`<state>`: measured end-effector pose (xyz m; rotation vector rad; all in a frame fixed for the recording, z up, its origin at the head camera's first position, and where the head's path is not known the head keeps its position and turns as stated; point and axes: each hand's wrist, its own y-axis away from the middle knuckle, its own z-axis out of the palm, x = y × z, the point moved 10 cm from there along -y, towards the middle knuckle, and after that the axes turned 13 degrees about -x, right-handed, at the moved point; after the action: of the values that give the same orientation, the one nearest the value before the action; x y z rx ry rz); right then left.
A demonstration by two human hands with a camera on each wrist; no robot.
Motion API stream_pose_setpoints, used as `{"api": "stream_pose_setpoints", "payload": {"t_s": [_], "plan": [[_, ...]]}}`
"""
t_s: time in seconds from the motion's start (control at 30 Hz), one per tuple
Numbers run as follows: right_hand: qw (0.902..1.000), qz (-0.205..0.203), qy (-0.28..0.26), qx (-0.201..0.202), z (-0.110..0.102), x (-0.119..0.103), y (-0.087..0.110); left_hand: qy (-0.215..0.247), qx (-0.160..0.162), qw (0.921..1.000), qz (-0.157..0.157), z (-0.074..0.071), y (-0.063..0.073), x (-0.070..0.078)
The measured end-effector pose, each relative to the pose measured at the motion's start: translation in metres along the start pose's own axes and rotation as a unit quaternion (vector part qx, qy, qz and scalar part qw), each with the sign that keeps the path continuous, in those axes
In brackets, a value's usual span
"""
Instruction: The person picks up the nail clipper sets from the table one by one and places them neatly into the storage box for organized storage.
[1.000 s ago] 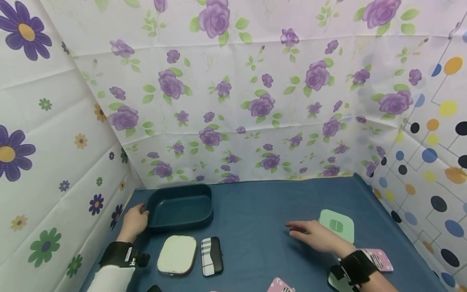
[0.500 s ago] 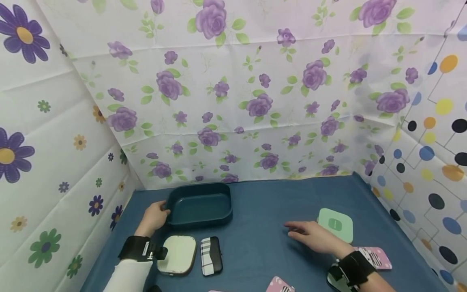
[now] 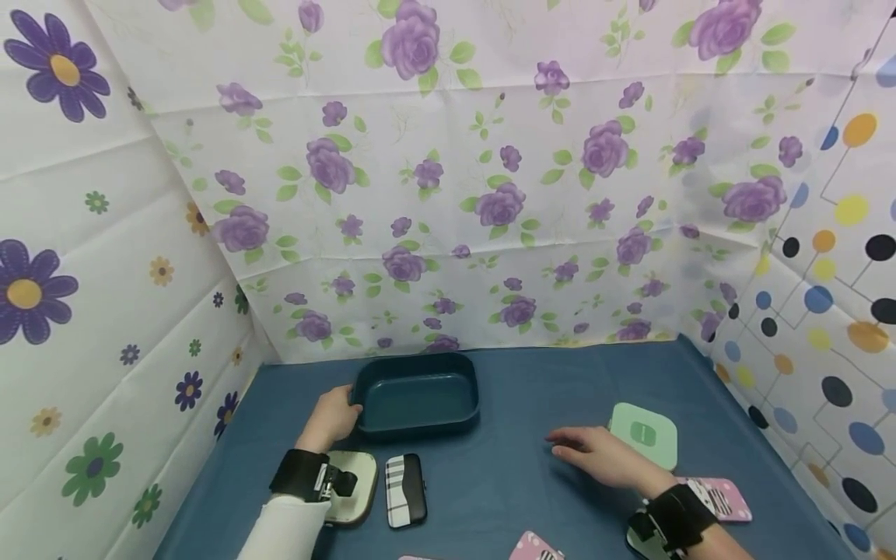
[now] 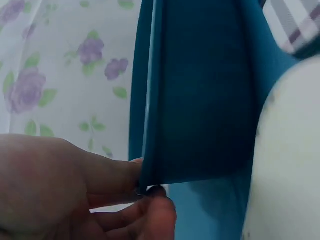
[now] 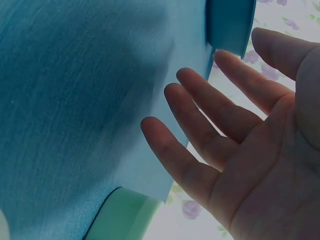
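My left hand pinches the left edge of a dark teal rectangular tray near the back of the table. In the left wrist view, thumb and fingers close on the rim of the tray at its corner. Under my left wrist sits a cream rounded-square case, partly hidden by the wrist camera. My right hand hovers over the cloth with relaxed fingers and holds nothing. Beside it lies a mint green rounded-square case. The right wrist view shows the bare palm of the right hand, fingers spread.
A black case with a plaid panel lies right of the cream one. Pink patterned cases sit by the right forearm and at the front edge. Another green item is partly under the right wrist. Patterned cloth walls enclose the table.
My left hand has moved right, sliding the teal tray along the back of the table. The left forearm now overlaps the cream case. My right hand has stayed nearly still.
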<state>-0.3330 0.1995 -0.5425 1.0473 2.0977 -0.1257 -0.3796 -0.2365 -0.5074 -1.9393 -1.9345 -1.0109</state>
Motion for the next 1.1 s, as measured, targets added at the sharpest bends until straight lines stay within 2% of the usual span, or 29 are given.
{"api": "stream_pose_setpoints", "payload": {"t_s": [0.07,0.17,0.6,0.87,1.1], "plan": [[1.0000,0.004,-0.005,-0.003,0.002,0.002,-0.001,-0.018,-0.007,0.9998,-0.006,0.005,0.000,0.007],[0.9999,0.011,-0.008,-0.006,0.003,0.003,-0.002,-0.018,-0.013,0.9997,-0.006,0.013,-0.001,0.016],[0.9988,0.042,-0.025,0.004,-0.006,0.006,-0.002,-0.007,0.004,0.9993,0.036,0.049,0.004,0.061],[0.9980,0.047,-0.032,0.027,-0.011,0.009,0.007,0.040,0.032,0.9953,0.082,0.067,0.007,0.075],[0.9959,0.064,-0.053,0.035,-0.017,0.022,0.020,0.032,0.050,0.9938,0.093,0.073,0.008,0.083]]}}
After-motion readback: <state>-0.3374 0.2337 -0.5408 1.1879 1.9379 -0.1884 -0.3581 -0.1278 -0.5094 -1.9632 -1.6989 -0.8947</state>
